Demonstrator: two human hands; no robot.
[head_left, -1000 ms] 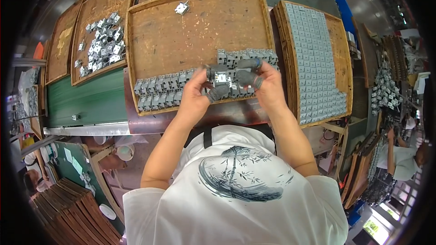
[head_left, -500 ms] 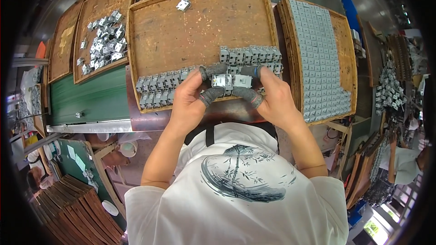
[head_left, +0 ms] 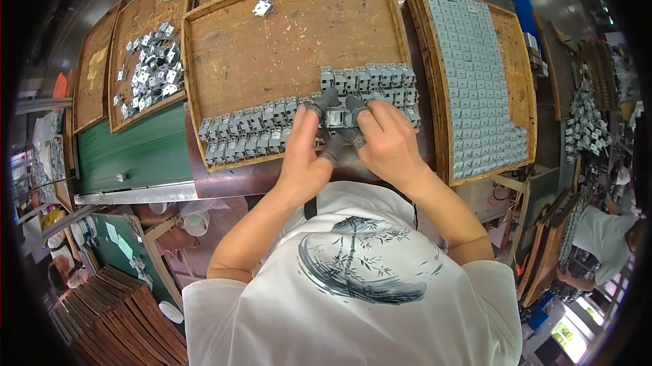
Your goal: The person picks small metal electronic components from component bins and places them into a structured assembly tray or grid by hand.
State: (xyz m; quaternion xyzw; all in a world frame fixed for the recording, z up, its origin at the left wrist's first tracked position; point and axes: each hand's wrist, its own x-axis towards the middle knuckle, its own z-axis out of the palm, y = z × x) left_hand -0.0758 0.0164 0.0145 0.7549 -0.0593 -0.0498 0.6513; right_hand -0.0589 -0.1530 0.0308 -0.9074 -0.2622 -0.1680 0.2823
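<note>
Centrally, a small metal unit [head_left: 335, 119] is held between the two hands, over the near part of a large wooden tray [head_left: 272, 47]. Its bright upper face is turned upward. By the left hand [head_left: 303, 152], the unit is gripped from the left, with the fingers brought close together. By the right hand [head_left: 389, 138], it is gripped from the right in a narrow pinch; whether a second piece is enclosed there cannot be told. Dark grey finger covers [head_left: 329, 98] are worn on the fingertips of both hands.

Close rows of grey units [head_left: 251, 121] are set along the near side of the tray, and are partly hidden by the hands. On the right, the rows are carried farther from the near edge than on the left. One loose unit [head_left: 263, 7] is noted near the far edge.

To the left, a jumbled heap of units [head_left: 156, 67] is contained in a second tray [head_left: 146, 9]. A single piece [head_left: 121, 177] is found on the green surface [head_left: 153, 155]. To the right, a third tray [head_left: 514, 60] is largely filled with ordered columns of pale units [head_left: 472, 74].
</note>
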